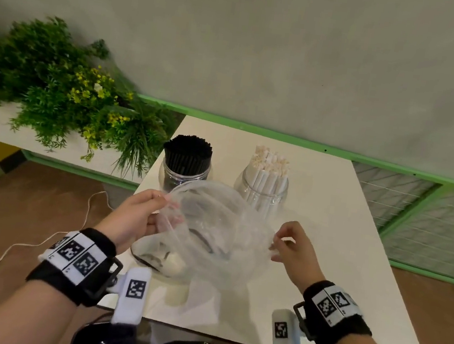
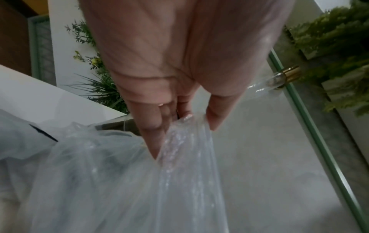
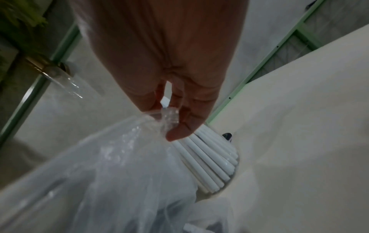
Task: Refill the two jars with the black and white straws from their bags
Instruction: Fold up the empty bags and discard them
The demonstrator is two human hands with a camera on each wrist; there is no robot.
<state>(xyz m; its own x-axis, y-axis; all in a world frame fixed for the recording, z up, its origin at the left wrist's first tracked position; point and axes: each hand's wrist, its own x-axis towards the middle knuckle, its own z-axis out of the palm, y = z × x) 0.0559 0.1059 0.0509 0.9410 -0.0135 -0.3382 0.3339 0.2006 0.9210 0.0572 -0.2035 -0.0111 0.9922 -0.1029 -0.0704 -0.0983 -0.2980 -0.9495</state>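
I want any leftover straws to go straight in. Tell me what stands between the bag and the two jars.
Nothing visible stands between them. The left hand and right hand pinch the clear plastic bag open just in front of the black-straw jar and white-straw jar. Both jars look packed already.

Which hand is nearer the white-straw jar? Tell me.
Right. The right hand pinches the bag just in front of the white-straw jar; the left hand is nearer the black-straw jar.

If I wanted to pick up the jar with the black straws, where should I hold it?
Probably around the clear glass sides of the black-straw jar, coming from its left: the straws fill its mouth, the plastic bag hangs in front, and the white-straw jar stands to its right.
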